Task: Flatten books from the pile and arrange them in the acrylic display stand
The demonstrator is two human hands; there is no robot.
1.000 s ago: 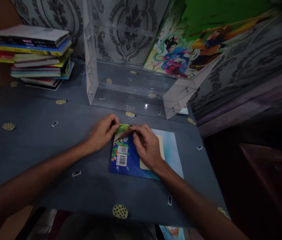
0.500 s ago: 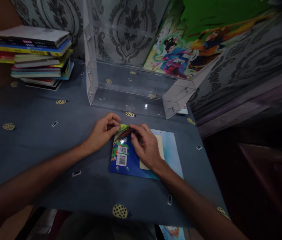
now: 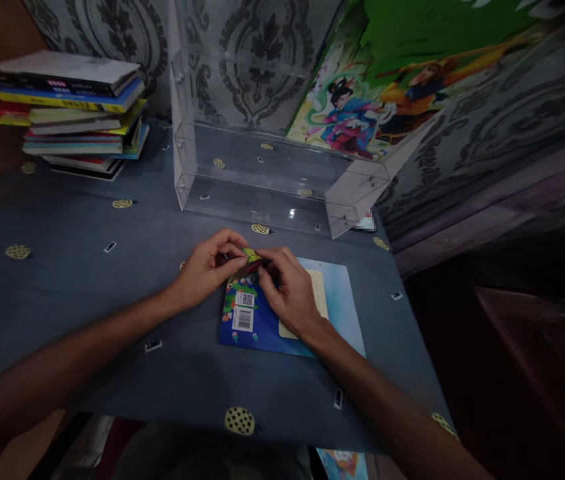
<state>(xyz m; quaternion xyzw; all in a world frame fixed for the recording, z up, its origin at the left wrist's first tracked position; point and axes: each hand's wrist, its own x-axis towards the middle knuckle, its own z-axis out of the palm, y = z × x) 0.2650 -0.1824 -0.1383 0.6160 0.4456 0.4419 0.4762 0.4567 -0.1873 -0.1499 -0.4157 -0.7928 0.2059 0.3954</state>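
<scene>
A thin blue picture book (image 3: 265,337) lies on the table with its barcode side up; a cream panel and a light blue part show at its right. My left hand (image 3: 215,265) is closed in a pinch on its raised top left corner, thumb against forefinger. Close beside it, my right hand (image 3: 289,290) grips the lifted top edge with bent fingers, and its wrist lies over the book's middle. Between the two hands the edge bows upward, with a strip of green and dark red showing. The fingertips partly cover that corner.
Behind the book stands a clear acrylic rack (image 3: 257,197). A large green illustrated book (image 3: 357,113) leans in its upper right. At the back left is a stack of books (image 3: 79,117). The patterned cloth-covered table (image 3: 87,287) ends at a right edge.
My left hand has shifted slightly right, nearer my right hand. The book's top left corner is bent up more and drawn toward the right fingers.
</scene>
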